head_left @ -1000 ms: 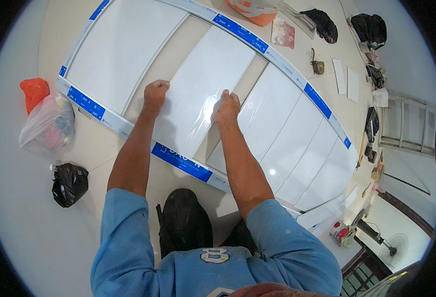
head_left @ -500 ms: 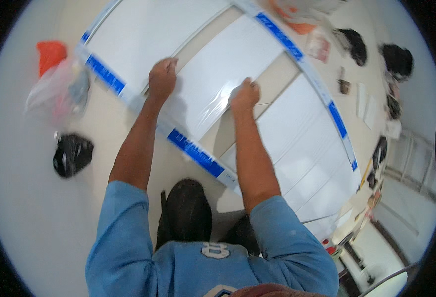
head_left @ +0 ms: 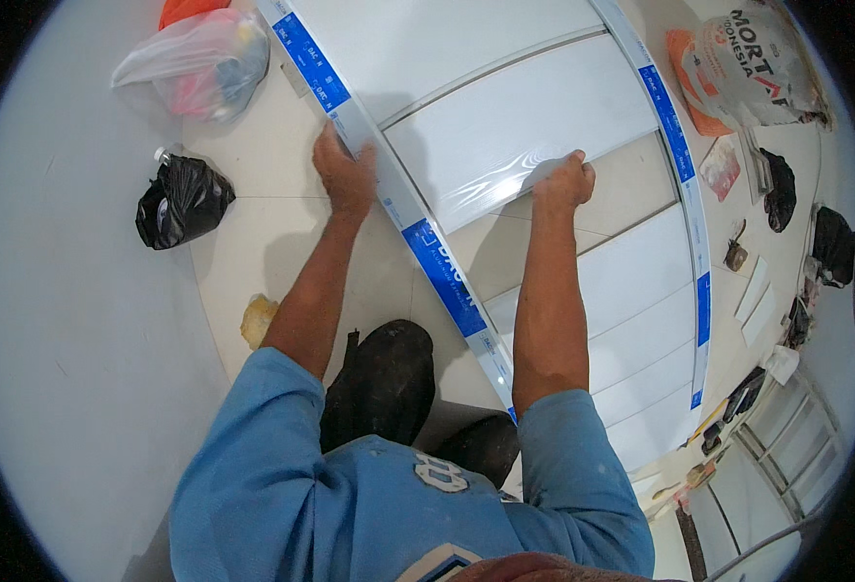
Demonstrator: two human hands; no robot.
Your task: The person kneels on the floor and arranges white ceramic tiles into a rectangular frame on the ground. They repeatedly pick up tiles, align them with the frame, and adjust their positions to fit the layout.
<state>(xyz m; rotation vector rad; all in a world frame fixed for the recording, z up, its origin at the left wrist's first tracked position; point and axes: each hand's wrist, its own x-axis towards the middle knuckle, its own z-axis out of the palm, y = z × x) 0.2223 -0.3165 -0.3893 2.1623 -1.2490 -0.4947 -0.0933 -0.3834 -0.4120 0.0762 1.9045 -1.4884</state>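
Note:
A large frame with white rails [head_left: 389, 199], marked with blue printed strips, lies across the tiled floor. Several long white panels span it, with gaps between some of them. My right hand [head_left: 565, 181] is closed on the near edge of the middle white panel [head_left: 525, 116], whose glossy film catches the light. Against the outer side of the near left rail is my left hand [head_left: 347, 175]; its fingers are bent and slightly blurred, so its grip is unclear. Through the gap below my right hand, floor tiles show.
Beside the left wall are a clear plastic bag [head_left: 224, 73], a black bag [head_left: 185, 202] and a yellowish lump [head_left: 259, 320]. A printed sack [head_left: 753, 68] stands far right. Black bags, white strips [head_left: 757, 301] and a ladder [head_left: 801, 427] line the right side.
My left hand has left the panel area and moved to the frame's outer rail. My right hand stays at the middle panel's edge. The frame sits farther right in view and at a steeper angle.

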